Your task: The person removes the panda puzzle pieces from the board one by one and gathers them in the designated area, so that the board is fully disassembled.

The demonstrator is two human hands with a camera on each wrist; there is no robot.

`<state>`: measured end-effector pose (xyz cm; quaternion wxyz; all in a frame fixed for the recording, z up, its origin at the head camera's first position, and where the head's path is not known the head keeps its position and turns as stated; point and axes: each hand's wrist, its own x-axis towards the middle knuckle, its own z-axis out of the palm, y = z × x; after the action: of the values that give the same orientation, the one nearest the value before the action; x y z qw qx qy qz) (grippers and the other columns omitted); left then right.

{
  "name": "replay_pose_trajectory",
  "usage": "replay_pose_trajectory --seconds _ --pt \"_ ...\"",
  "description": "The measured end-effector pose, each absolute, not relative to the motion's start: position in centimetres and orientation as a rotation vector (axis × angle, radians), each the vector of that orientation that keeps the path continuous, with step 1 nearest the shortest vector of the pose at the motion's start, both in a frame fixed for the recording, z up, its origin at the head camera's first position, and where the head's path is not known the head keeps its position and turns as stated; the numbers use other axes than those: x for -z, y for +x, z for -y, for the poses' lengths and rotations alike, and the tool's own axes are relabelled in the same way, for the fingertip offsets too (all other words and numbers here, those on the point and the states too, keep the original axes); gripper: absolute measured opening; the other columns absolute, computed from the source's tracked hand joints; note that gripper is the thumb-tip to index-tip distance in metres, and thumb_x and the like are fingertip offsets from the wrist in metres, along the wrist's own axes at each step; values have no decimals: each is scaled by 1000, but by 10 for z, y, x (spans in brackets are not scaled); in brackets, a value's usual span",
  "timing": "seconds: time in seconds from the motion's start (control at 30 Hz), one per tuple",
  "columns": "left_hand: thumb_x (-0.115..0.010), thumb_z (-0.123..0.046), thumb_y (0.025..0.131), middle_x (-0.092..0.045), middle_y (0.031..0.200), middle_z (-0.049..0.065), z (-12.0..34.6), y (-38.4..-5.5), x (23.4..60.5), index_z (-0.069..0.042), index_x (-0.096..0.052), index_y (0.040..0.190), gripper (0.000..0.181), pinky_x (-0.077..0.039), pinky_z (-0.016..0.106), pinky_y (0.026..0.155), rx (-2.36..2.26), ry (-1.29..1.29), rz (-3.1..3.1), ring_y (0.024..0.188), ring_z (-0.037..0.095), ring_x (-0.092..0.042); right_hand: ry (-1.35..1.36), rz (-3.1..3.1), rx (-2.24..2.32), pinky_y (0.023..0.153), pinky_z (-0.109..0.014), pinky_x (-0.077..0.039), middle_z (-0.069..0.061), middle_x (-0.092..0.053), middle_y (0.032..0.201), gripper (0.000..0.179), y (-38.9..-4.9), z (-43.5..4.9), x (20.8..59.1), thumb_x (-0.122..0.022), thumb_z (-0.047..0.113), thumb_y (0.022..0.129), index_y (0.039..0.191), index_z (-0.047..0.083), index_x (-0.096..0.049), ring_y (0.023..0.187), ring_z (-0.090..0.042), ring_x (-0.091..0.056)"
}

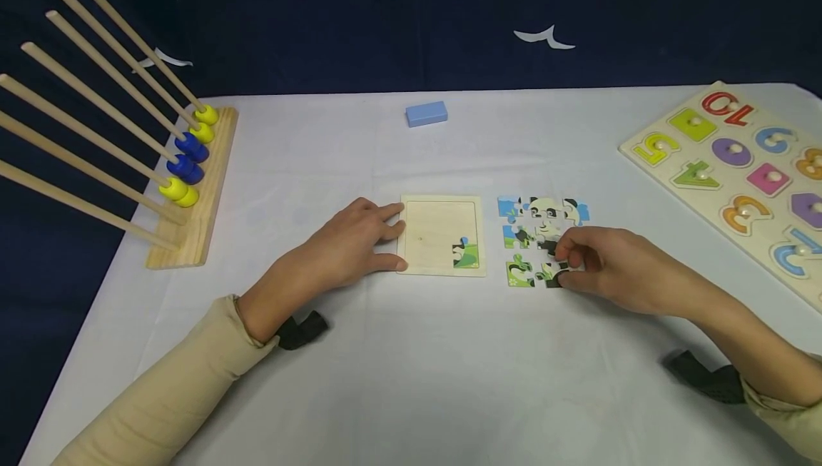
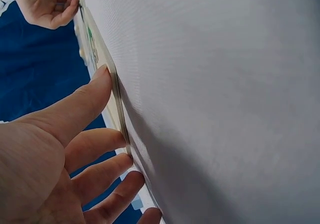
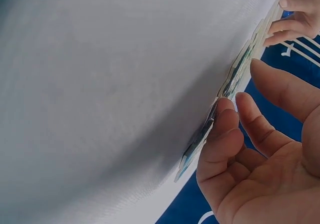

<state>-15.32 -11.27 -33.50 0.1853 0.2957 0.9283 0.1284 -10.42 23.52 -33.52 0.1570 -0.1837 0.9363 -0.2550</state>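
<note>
My left hand (image 1: pixel 352 245) lies at the left edge of a square wooden puzzle board (image 1: pixel 437 237), its thumb and fingertips touching the rim. In the board's lower right corner sits one green puzzle piece (image 1: pixel 469 257). To the right of the board, several loose panda puzzle pieces (image 1: pixel 544 208) lie on the table, loosely laid out as a picture. Over their lower right part is my right hand (image 1: pixel 606 266), fingers bent and thumb apart from the index finger. In the right wrist view its fingertips are right at the pieces (image 3: pixel 200 138), with nothing between thumb and index finger.
A wooden counting rack (image 1: pixel 215 195) with tall pegs and yellow and blue beads stands at the left. A blue block (image 1: pixel 427 114) lies near the table's back edge. At the right is a number puzzle board (image 1: pixel 700 202) with knobbed pieces. White cloth (image 1: pixel 411 380) covers the table.
</note>
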Motion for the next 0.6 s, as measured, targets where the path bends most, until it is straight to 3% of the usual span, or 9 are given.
replay_pose_trajectory --seconds 0.6 --pt "-75 -37 88 -35 156 10 112 -154 336 -6 -53 141 65 -33 43 109 -363 807 -2612 133 32 -38 -601 -2700 875 63 -24 -42 4 -55 83 23 -102 -214 327 -81 10 82 100 11 -66 77 -14 -51"
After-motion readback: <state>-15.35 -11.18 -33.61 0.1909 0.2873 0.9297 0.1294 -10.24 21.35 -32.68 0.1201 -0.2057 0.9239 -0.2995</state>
